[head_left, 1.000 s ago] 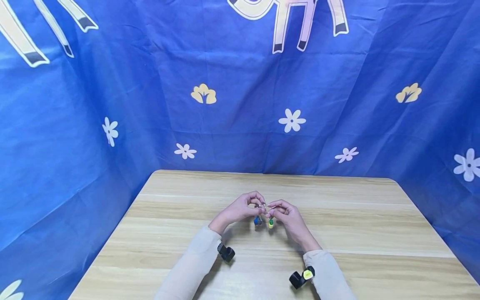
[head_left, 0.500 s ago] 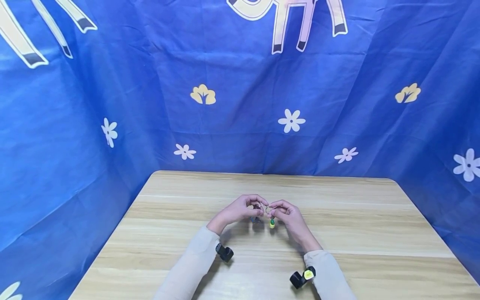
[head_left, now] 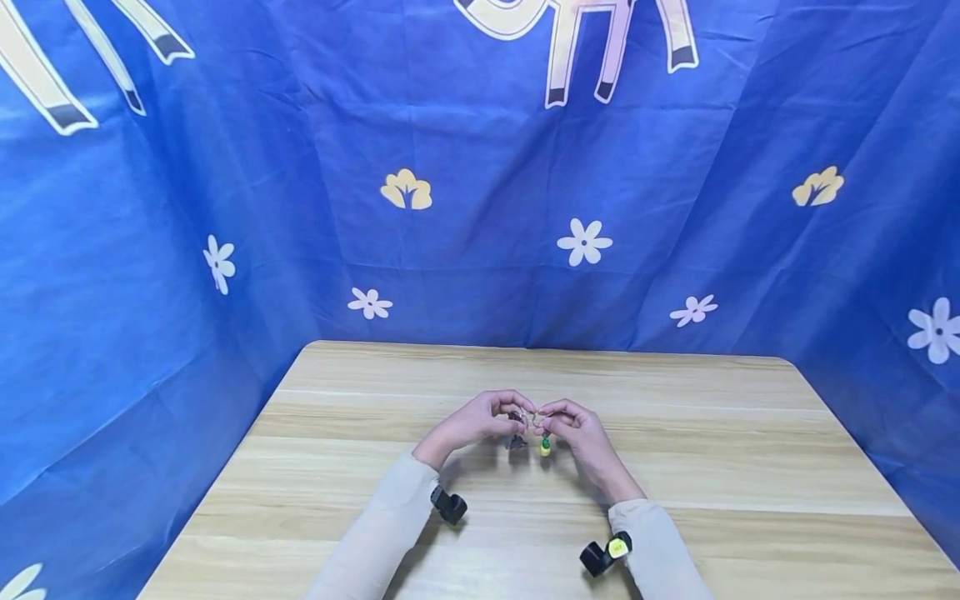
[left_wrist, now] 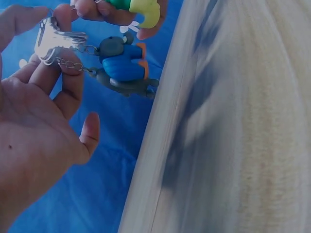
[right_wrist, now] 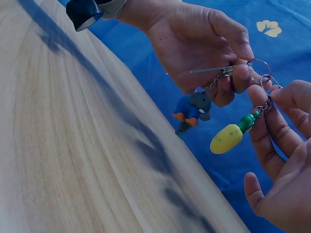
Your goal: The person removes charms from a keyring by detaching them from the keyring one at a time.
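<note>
My left hand [head_left: 480, 417] pinches a metal key ring [right_wrist: 261, 62] between thumb and fingers. Silver keys [left_wrist: 53, 41] hang from that ring, along with a grey and blue animal charm [left_wrist: 121, 68] with orange feet, on short chains. Facing it, my right hand [head_left: 577, 433] pinches the small ring [right_wrist: 265, 83] of a yellow and green pineapple charm [right_wrist: 227, 138]. The two rings overlap in the right wrist view, between the fingertips of both hands. Both charms dangle over the table in the head view.
A light wood-grain table [head_left: 375, 517] lies under both hands. Blue cloth [head_left: 480, 208] printed with flowers and animal legs hangs behind it and at the sides. Black wrist cameras [head_left: 448, 504] sit on both sleeves.
The left hand has shifted slightly down and closer to the right, and its animal charm has turned, showing darker in the head view. The right hand stays almost still.
</note>
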Available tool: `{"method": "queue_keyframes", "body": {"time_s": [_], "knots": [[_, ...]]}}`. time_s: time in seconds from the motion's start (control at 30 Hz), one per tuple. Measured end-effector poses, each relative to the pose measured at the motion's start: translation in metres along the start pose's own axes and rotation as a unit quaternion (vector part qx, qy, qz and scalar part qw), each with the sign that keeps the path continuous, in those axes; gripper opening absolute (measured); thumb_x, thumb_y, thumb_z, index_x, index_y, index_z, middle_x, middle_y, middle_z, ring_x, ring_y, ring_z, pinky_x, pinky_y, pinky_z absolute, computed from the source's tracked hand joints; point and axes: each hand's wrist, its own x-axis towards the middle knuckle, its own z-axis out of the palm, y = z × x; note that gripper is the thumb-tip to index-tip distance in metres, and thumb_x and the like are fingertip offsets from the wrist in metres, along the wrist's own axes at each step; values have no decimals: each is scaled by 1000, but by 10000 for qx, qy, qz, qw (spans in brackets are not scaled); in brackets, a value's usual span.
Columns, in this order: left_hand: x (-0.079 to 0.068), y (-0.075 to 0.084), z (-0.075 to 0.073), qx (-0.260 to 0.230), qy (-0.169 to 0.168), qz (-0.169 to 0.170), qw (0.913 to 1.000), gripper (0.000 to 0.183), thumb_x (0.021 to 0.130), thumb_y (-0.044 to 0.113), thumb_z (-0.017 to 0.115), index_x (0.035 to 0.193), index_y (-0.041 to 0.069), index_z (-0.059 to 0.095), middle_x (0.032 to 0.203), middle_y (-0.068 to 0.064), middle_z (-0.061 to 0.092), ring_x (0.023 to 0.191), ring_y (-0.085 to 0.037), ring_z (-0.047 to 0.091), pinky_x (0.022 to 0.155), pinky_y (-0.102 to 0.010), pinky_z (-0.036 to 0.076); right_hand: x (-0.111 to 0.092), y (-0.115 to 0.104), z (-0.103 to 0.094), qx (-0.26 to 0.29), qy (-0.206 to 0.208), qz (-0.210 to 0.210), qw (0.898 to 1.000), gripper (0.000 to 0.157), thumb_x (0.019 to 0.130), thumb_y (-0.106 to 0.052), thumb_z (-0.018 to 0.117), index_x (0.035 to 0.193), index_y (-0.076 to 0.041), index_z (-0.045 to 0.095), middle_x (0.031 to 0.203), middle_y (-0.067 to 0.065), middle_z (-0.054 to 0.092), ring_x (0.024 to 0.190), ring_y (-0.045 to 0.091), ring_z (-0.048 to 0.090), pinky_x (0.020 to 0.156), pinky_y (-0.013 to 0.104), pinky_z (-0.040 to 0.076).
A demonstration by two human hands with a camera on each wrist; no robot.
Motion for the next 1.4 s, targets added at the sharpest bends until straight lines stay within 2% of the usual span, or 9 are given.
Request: {"method": "queue_keyframes", "body": {"time_s": [0.17,0.23,0.33,0.47,0.6,0.73,1.0,1.2,1.4], "knots": [[0,2,1,-37,-73,47,10000,36,86,8,63,119,-3,56,105,-36,60,77,-19,59,63,-21,47,1,0,-1,-20,-44,-26,10000,18,90,-5,58,107,2,60,79,-9,71,80,9,68,83,24,50],[0,2,1,-56,-60,51,10000,34,87,8,63,118,-3,56,105,-38,59,72,-15,58,60,-21,45,1,0,-1,-8,-89,-54,9999,23,90,-4,58,109,8,58,79,-9,71,80,8,68,82,24,51],[1,2,2,-58,4,2,10000,32,87,8,64,116,-2,57,100,-32,63,70,-12,58,58,-23,44,1,0,-2,0,-132,-58,9999,27,91,-2,56,112,14,54,78,-10,71,79,7,68,82,23,51],[3,0,2,-33,80,-82,9999,31,87,8,65,115,-1,57,93,-19,68,71,-13,59,58,-23,42,1,0,-3,73,-158,-22,9998,23,89,0,56,111,9,57,78,-10,70,78,5,68,77,21,52],[3,1,2,66,109,50,9999,31,86,8,65,114,-3,57,96,-26,67,80,-19,64,64,-21,46,1,1,-3,226,-206,-57,9995,20,88,1,58,107,-1,59,78,-9,69,77,5,67,74,19,52],[2,3,3,47,111,65,9999,32,86,9,65,113,-4,56,100,-33,64,83,-22,66,66,-21,48,0,1,-3,258,-255,-92,9993,20,88,1,59,108,-1,58,78,-9,68,78,5,66,76,19,52],[1,2,4,-63,133,46,9999,28,87,5,64,112,-5,56,96,-22,69,84,-20,65,74,-23,52,-2,1,-1,186,-301,-108,9993,30,87,2,59,115,11,53,78,-9,67,77,5,64,73,17,51],[0,1,5,-87,212,-7,9997,30,85,9,67,110,-4,57,84,1,70,75,-13,63,65,-21,49,-4,1,0,129,-324,-137,9993,32,87,1,60,115,15,51,78,-10,67,77,4,64,77,18,51],[0,0,5,-96,209,-14,9997,27,85,9,67,107,-2,58,79,6,68,74,-10,63,68,-20,50,-4,3,0,-13,-354,-281,9990,33,87,1,60,115,16,51,78,-11,66,77,3,64,78,18,51]]}}
